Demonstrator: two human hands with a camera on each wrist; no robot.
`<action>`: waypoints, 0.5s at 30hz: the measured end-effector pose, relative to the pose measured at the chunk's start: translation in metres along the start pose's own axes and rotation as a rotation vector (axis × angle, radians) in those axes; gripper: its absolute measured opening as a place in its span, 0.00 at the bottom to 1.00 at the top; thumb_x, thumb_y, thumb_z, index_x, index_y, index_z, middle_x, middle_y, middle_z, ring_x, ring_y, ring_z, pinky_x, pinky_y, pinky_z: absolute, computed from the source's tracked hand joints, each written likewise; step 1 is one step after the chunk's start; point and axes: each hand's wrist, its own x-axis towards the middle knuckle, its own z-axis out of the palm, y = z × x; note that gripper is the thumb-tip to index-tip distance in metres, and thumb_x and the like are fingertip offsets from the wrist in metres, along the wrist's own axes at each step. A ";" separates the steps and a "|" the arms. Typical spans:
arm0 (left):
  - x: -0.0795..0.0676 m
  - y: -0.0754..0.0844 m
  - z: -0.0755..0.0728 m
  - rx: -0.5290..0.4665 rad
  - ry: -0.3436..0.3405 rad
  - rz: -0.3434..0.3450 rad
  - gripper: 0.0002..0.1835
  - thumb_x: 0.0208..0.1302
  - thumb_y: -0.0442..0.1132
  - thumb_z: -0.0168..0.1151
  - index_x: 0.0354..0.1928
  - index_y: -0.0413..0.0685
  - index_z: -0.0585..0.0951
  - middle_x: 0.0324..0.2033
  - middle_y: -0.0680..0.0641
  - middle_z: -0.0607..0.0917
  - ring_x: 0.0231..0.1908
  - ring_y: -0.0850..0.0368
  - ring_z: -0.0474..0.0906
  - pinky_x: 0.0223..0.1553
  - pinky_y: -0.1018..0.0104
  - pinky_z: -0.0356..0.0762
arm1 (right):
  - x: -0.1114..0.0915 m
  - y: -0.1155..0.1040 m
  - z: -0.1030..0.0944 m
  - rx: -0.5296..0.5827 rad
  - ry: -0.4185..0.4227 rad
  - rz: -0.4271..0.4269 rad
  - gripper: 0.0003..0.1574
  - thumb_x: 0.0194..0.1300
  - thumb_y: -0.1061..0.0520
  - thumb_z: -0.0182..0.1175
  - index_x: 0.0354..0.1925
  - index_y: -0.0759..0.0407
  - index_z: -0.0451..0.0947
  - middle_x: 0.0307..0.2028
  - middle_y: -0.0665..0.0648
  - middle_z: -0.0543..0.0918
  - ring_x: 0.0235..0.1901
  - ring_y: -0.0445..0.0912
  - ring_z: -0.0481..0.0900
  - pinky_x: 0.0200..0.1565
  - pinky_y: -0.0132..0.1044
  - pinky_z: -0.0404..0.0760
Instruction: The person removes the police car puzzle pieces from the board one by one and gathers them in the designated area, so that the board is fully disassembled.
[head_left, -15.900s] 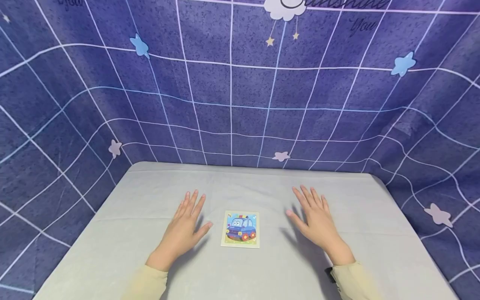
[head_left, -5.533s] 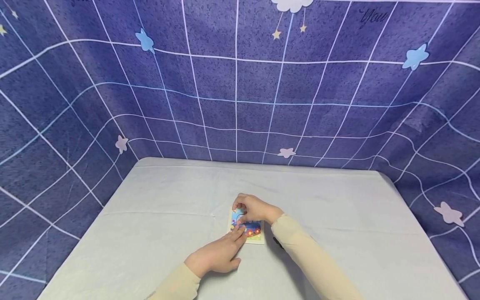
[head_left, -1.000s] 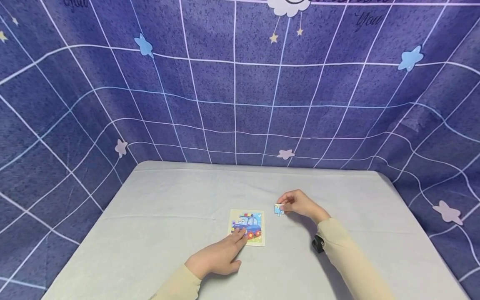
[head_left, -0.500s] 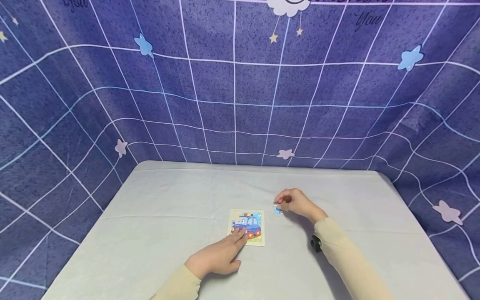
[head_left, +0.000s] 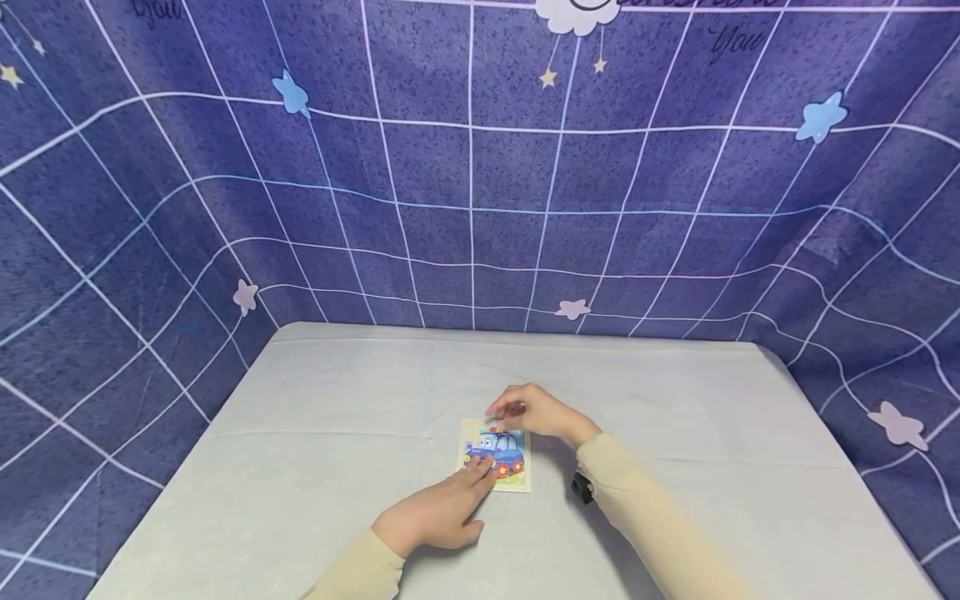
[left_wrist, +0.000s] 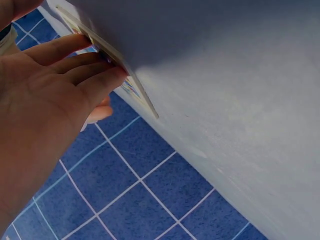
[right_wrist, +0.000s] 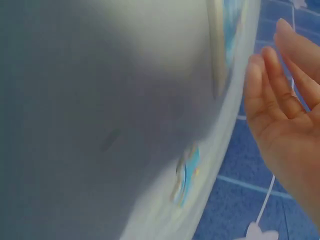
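Note:
A square jigsaw puzzle (head_left: 513, 457) with a blue cartoon car lies in a pale frame on the table. Its upper-left corner shows a bare pale patch. My left hand (head_left: 433, 512) rests on its lower-left part with straight fingers; in the left wrist view the fingertips (left_wrist: 118, 74) touch the puzzle's face near its edge. Over the puzzle's upper-right edge hovers my right hand (head_left: 537, 410), fingers loosely bent, holding nothing visible. The right wrist view shows those fingers (right_wrist: 254, 82) apart from the board. A loose blue puzzle piece (right_wrist: 188, 172) lies on the table, hidden behind my right hand in the head view.
A light grey cloth covers the table (head_left: 337, 400). Dark blue curtains (head_left: 420, 208) with white grid lines and stars stand around its back and sides. A small black device (head_left: 582, 487) sits at my right wrist.
The right hand has let go of the blue piece on the table right of the puzzle and moved left, over the puzzle's upper-right edge. My left hand stays where it was.

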 end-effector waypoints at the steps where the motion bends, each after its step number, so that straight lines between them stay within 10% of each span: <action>1: 0.000 0.000 0.000 -0.001 -0.002 0.000 0.35 0.62 0.41 0.59 0.68 0.31 0.64 0.70 0.33 0.58 0.71 0.39 0.52 0.70 0.55 0.55 | 0.002 0.000 0.003 -0.006 -0.017 -0.003 0.16 0.56 0.67 0.66 0.45 0.68 0.82 0.37 0.63 0.83 0.39 0.51 0.80 0.50 0.45 0.80; 15: -0.001 -0.001 0.000 -0.002 0.000 0.008 0.34 0.62 0.41 0.59 0.67 0.31 0.65 0.70 0.33 0.58 0.71 0.39 0.52 0.70 0.55 0.55 | 0.011 -0.003 0.015 -0.142 -0.114 0.079 0.17 0.52 0.66 0.69 0.43 0.59 0.85 0.39 0.56 0.75 0.36 0.46 0.68 0.42 0.34 0.70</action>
